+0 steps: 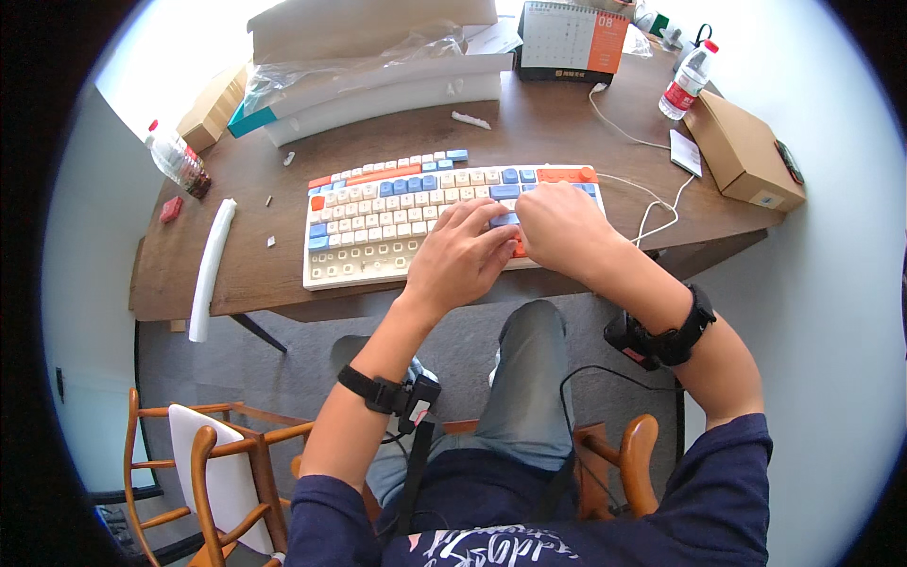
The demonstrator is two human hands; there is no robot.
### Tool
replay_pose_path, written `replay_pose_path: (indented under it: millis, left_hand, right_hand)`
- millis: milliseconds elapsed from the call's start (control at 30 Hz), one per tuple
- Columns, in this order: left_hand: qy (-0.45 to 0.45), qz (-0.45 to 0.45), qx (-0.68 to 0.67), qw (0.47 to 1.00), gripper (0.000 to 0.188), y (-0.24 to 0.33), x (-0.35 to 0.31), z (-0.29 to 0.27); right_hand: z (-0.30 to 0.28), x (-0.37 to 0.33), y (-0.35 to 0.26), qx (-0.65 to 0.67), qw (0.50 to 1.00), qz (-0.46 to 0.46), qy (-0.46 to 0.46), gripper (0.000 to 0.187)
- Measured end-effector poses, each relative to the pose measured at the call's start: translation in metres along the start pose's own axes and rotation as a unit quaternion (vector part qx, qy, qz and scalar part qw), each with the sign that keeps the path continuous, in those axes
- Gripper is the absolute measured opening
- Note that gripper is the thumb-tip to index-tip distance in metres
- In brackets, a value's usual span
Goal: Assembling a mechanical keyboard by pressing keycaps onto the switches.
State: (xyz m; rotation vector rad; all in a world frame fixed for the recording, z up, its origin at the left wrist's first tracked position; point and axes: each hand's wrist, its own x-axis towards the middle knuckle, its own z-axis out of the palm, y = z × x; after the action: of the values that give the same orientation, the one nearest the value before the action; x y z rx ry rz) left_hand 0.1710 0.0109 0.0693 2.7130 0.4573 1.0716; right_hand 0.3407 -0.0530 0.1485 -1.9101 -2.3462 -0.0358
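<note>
The keyboard (416, 222), cream with blue and orange keycaps, lay flat on the brown desk (548, 123) directly under both hands. The left hand (460, 255) rested palm-down on its lower right rows, fingers bent and pressing toward a blue key just ahead of its fingertips. The right hand (559, 227) touched the left at the fingertips and was curled over the same spot; whether it pinched a keycap could not be told, since the fingers hid it. Beyond the hands, along the far edge of the keyboard, a loose row of keycaps (392, 170) sat out of line.

A cap pulled at an angle would likely pop free and skitter off the desk edge near the wrists, or strain its switch. The white cable (652, 203), looping just right of the right hand, could snag a wrist strap.

Farther out, a foam strip (210, 269) lay well left of the left hand, two water bottles (178, 159) stood at the far corners, and a cardboard box (746, 151) sat beyond the right hand. A wooden chair (222, 472) stood on the grey floor below.
</note>
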Motion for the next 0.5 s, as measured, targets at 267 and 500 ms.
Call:
replay_pose_path:
  millis: [267,500]
  left_hand:
    - [0.002,-0.012,-0.012,1.000,0.019,0.002,0.004,0.003]
    - [0.004,-0.044,-0.030,0.999,0.014,0.006,0.013,0.002]
  right_hand:
    - [0.009,-0.024,0.031,0.196,0.973,0.121,0.025,0.024]
    - [0.021,-0.039,0.033,0.273,0.951,0.130,0.057,0.024]
